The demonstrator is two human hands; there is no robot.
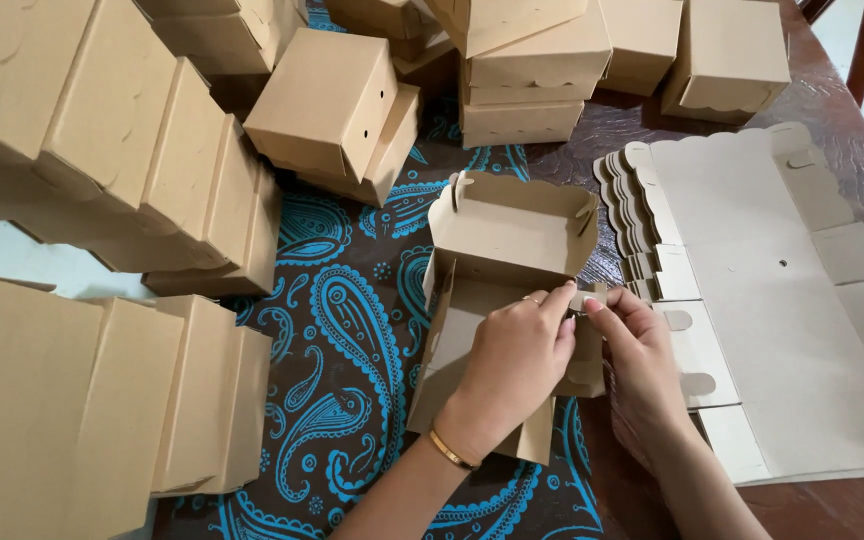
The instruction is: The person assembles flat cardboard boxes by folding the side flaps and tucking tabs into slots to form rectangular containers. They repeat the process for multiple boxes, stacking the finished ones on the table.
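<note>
A half-folded brown cardboard box [505,236] lies open in the middle of the table, its far walls standing and its lid flap spread toward me. My left hand [512,360], with a gold bangle and a ring, pinches the box's right side flap. My right hand [632,350] grips the same flap from the right, and the fingertips of both hands meet at the corner tab. Both hands rest over the near part of the box and hide it.
A stack of flat unfolded box blanks [782,300] lies to the right. Several finished boxes are piled at the left [102,140], front left [92,400] and back [532,70]. A blue paisley cloth [352,330] covers the brown table [842,510].
</note>
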